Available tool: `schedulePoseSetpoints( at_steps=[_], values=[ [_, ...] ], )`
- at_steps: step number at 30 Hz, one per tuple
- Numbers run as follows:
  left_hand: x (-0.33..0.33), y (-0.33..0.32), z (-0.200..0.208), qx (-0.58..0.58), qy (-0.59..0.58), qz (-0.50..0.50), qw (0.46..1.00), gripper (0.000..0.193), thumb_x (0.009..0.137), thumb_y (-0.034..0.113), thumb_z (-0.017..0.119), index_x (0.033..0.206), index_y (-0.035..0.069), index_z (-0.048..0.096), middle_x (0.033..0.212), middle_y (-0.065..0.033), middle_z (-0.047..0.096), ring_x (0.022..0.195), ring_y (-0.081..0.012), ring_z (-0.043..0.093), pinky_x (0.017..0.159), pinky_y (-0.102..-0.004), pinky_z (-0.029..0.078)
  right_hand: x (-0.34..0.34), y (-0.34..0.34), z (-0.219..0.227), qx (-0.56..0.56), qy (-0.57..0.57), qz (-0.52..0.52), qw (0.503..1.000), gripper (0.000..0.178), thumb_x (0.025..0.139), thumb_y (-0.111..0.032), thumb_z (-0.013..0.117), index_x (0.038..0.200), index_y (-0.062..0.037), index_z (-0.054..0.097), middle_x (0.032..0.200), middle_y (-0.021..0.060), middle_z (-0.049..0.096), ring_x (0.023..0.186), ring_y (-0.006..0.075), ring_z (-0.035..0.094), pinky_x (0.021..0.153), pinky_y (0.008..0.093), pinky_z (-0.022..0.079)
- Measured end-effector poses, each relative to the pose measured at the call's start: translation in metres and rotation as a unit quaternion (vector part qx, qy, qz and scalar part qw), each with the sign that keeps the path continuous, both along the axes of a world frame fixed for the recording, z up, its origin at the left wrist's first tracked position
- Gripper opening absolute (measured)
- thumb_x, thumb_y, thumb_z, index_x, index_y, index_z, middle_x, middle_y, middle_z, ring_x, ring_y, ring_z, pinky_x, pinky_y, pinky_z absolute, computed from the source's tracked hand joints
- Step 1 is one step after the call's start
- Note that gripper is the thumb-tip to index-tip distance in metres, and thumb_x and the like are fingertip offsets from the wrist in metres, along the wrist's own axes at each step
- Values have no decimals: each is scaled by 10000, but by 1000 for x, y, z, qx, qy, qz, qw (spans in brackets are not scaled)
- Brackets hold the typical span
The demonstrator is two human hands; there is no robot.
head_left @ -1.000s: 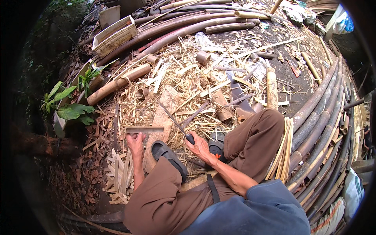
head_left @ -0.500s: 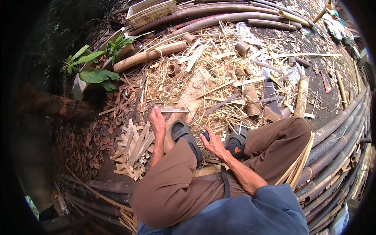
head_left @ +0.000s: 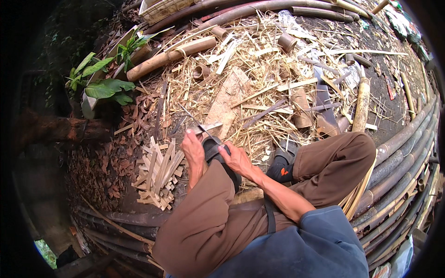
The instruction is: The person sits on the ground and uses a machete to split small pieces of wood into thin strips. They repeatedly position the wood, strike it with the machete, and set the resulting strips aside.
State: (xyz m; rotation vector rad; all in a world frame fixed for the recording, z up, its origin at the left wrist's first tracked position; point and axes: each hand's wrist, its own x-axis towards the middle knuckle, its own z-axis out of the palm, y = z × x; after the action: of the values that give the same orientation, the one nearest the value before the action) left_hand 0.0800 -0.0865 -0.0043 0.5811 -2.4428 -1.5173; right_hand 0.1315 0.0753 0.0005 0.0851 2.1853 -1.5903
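Note:
My left hand (head_left: 193, 150) is closed around the near end of a short pale bamboo strip (head_left: 212, 126), above the plank by my left foot. My right hand (head_left: 237, 160) grips the dark handle of a knife (head_left: 200, 124). Its thin blade slants up and to the left, crossing over the strip close to my left fingers. Whether the edge touches the strip, I cannot tell. Beside my left forearm lies a heap of short split bamboo pieces (head_left: 160, 173).
A worn wooden plank (head_left: 229, 99) lies ahead among shavings (head_left: 264, 76). Cut bamboo tubes (head_left: 172, 56) and a broad dark saw-like blade (head_left: 321, 90) rest around it. Long bamboo poles (head_left: 403, 153) line the right side. A pale crate (head_left: 167, 10) stands at the far left.
My right hand with the knife has moved left toward my left hand, and the blade now crosses the bamboo strip. The strip tilts up more at its right end.

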Motion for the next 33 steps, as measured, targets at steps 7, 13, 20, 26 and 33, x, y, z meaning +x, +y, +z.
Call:
schedulePoseSetpoints(
  at_steps=[7,13,20,26,33],
  values=[
    [5,-1,8,1,-2,-42,999,588,1044,370,302,946,-127,600,807,-172,635,748,-237,655,654,-355,571,6,-3,-4,-65,200,-42,977,335,963,-363,528,1122,-69,555,669,221,591,643,403,622,574,449,462],
    [5,7,9,33,-28,-53,998,541,1044,313,303,1073,-173,539,1042,-245,619,963,-302,657,840,-400,587,1,17,-51,56,54,-30,997,334,960,-402,507,1021,-76,545,660,276,596,691,467,615,617,534,459],
    [1,-14,11,159,-64,-69,983,542,1032,323,336,1154,-177,507,1095,-270,595,1018,-352,645,894,-416,561,3,35,-99,69,10,-53,996,410,968,-445,473,1014,-44,544,758,256,630,759,474,614,694,532,466],
    [2,-25,-8,-28,-87,-51,994,555,1034,319,306,1096,-189,521,1014,-254,620,919,-349,677,784,-387,596,8,12,-4,-21,64,-7,998,378,956,-391,523,1153,-69,526,722,274,615,714,466,624,625,512,474],
    [-1,-18,-15,-117,-59,-61,990,564,1035,304,300,979,-178,587,845,-236,663,788,-294,704,703,-347,604,11,3,-34,-27,61,-18,998,327,947,-342,542,1133,-74,557,733,232,619,709,427,635,630,459,484]
  ],
)
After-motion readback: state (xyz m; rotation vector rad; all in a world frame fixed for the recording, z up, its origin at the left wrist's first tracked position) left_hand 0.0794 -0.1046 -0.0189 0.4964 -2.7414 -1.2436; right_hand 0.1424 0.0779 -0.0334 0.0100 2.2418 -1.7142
